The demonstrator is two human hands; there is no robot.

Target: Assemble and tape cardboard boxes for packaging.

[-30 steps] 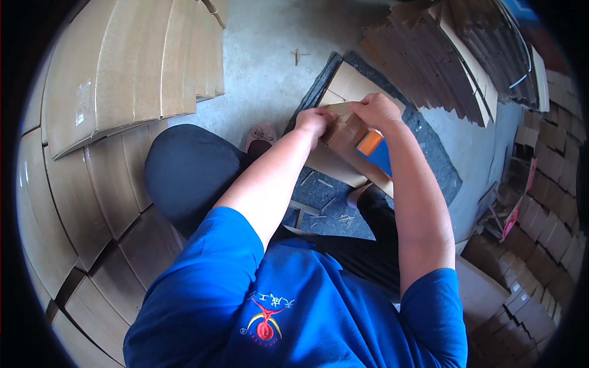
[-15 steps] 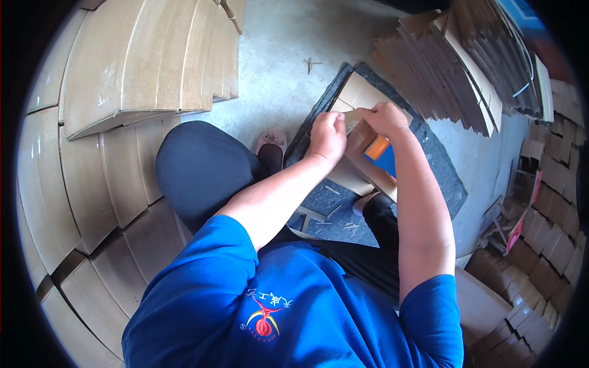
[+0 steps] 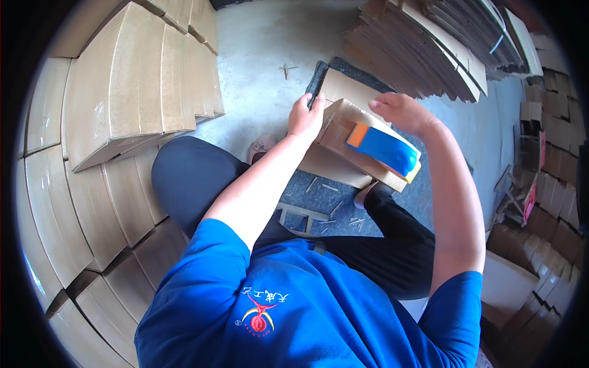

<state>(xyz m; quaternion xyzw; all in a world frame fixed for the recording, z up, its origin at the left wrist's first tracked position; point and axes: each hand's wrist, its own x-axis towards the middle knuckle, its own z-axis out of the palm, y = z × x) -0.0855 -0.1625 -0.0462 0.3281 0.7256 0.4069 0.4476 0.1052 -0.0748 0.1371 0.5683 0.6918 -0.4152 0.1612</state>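
A closed cardboard box (image 3: 336,126) lies in front of me, slanting away to the lower right. On its top rests a blue object with an orange end (image 3: 388,149) and a yellow edge, apparently a tape dispenser; neither hand grips it. My left hand (image 3: 306,118) is at the box's left end, its thumb and fingers apart, the palm side partly hidden. Over the box's far side my right hand (image 3: 405,113) is bent at the wrist with fingers loosely stretched to the left. I cannot tell whether it touches the cardboard.
Stacked cartons (image 3: 132,80) rise on my left. Flat cardboard sheets (image 3: 417,43) are piled at the far right, with more cartons (image 3: 555,208) beyond. A dark mat (image 3: 307,196) with scraps lies under the box, beside a low frame (image 3: 300,214). My knee (image 3: 190,178) is close by.
My hands, close together at the box's end before, have moved apart: the left to the left, the right to the right. The blue and orange object now shows fully. My view has shifted slightly.
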